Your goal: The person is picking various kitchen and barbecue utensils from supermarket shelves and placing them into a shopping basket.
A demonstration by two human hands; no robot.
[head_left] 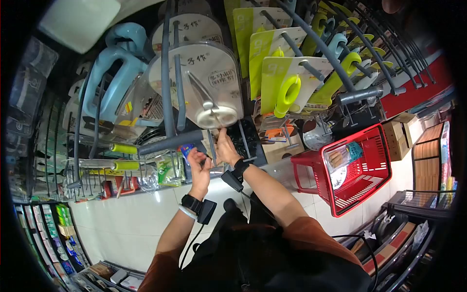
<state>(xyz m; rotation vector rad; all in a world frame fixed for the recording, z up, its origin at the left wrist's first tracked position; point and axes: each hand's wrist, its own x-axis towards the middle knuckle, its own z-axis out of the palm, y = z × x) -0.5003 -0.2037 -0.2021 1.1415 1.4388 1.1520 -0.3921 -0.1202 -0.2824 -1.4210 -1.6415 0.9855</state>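
My left hand (199,164) is raised at the lower front of a display rack, its fingers half curled and the thumb apart from them. A small blue and red package (187,150) shows right at its fingertips. Beside it, my right hand (225,147) reaches up among the metal hooks with fingers together. At its fingers is a pale, narrow item (209,143) on a hook; what the fingers grip is hidden. Just above hangs a clear-fronted pack of kitchen scissors (214,87). Both wrists carry black straps with small devices.
A red shopping basket (335,194) with packaged goods inside stands to the right. Blue-handled graters (109,90) hang at left, green-handled tools on cards (288,95) at right. Long metal hooks (168,97) jut towards me. Cardboard boxes (396,138) sit beyond the basket.
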